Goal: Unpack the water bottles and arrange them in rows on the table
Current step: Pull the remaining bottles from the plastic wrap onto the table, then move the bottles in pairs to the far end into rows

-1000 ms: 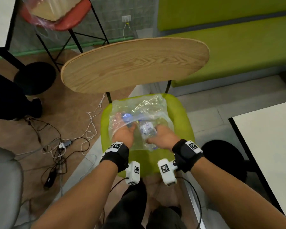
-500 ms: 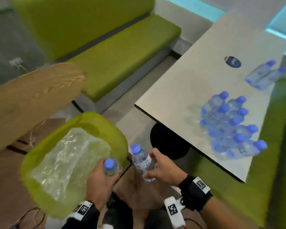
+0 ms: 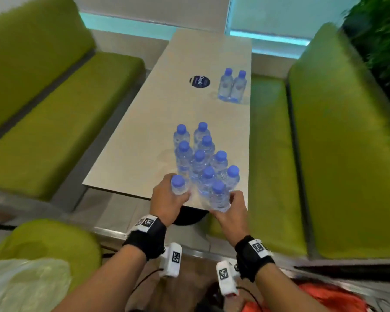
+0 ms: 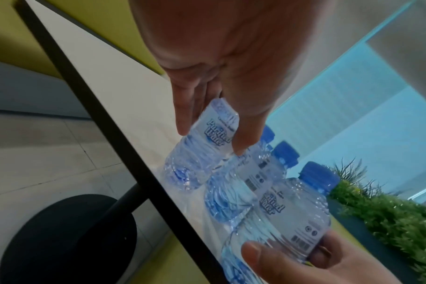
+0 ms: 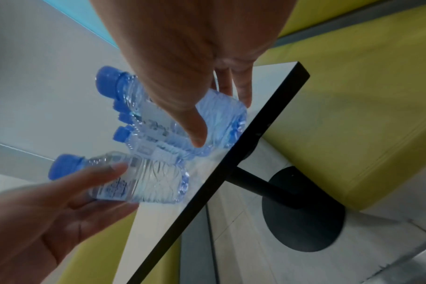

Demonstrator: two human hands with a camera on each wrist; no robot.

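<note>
Several clear water bottles with blue caps stand in a tight cluster point(image 3: 200, 158) on the beige table point(image 3: 131, 154), close to its near edge. My left hand point(image 3: 173, 195) grips one bottle point(image 3: 178, 187) upright at the cluster's front left; the same bottle point(image 4: 202, 151) sits low over the table edge. My right hand point(image 3: 231, 207) grips another bottle point(image 3: 219, 198) at the front right, and its fingers wrap this bottle's point(image 5: 216, 123) body. Whether the two bases touch the table I cannot tell.
Two more bottles point(image 3: 232, 86) stand at the far right beside a round dark sticker point(image 3: 199, 81). Green benches point(image 3: 54, 122) flank the table on both sides. A green chair point(image 3: 54, 242) with the crumpled plastic wrap point(image 3: 27, 287) is at lower left. The black table base point(image 3: 189, 218) is below the edge.
Both hands pulled one bottle each out of the plastic wrap on the chair and carried them right to the table's near edge. My view swung from the chair to the table.
</note>
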